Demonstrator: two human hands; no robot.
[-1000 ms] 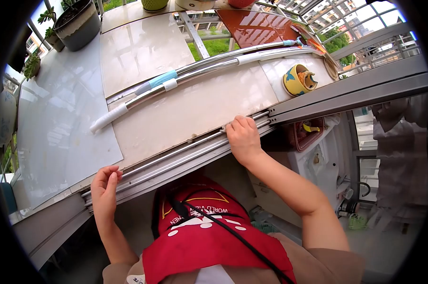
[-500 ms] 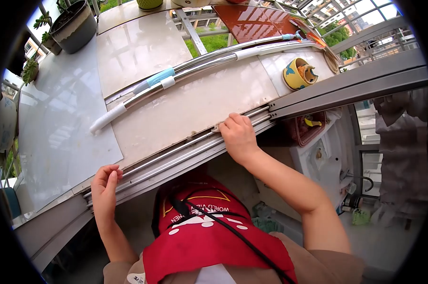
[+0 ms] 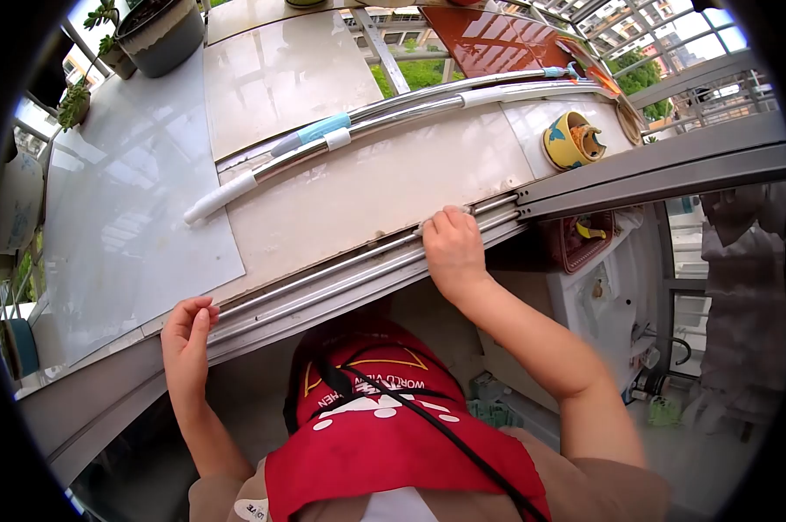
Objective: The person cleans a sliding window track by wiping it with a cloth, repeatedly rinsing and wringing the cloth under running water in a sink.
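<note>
My right hand (image 3: 455, 254) is closed on a small pale cloth (image 3: 422, 229), pressed against the metal rails of a sliding window track (image 3: 310, 302). Only an edge of the cloth shows by the fingertips. At the track's left end my left hand (image 3: 187, 335) touches the frame, its fingers loosely bent, the thumb apart from them and nothing visible in it. The track runs along the near edge of a tiled ledge (image 3: 341, 217). Dark dirt lies in the groove beside the upper rail.
Metal poles with white and blue grips (image 3: 323, 130) lie across the ledge. A yellow pot (image 3: 575, 141) stands at the right, near a grey window frame (image 3: 662, 165). Potted plants (image 3: 158, 39) line the far left. Below right are a maroon basket (image 3: 575, 252) and a white sink (image 3: 615, 287).
The view has shifted slightly, so the ledge appears further right. My right hand stays at the rail with the cloth, and my left hand remains at the track's left end.
</note>
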